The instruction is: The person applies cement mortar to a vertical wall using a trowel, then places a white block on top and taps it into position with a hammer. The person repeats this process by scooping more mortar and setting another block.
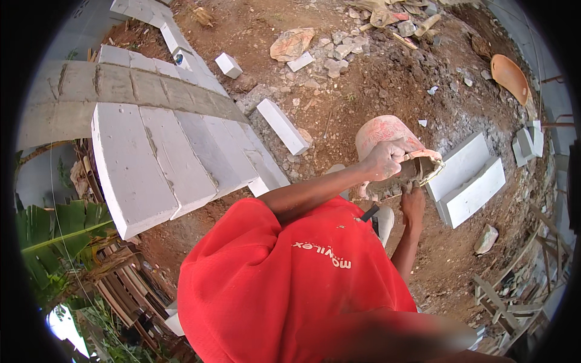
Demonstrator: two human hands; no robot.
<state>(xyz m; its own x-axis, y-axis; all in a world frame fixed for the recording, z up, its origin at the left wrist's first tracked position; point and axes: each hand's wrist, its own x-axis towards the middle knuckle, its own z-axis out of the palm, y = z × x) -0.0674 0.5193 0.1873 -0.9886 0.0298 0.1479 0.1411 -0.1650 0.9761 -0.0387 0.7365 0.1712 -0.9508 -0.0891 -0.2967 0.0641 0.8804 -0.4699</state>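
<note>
A worn, reddish-pink bucket point(382, 132) is tipped on its side in front of me, with grey residue inside its mouth. My left hand point(382, 161) is closed on the bucket's rim. At the lower side of the mouth is my right hand point(413, 202), its fingers curled around something I cannot make out, perhaps a tool reaching into the bucket. Just right of the bucket, two pale blocks point(475, 190) lie side by side on the soil.
A wall of pale blocks point(157, 157) with mortar joints runs along the left. One loose block point(282, 127) lies beside it, and a smaller one point(229, 65) farther off. Rubble point(345, 48) and an orange basin point(509, 78) are at the back; wooden pieces point(496, 299) stand at lower right.
</note>
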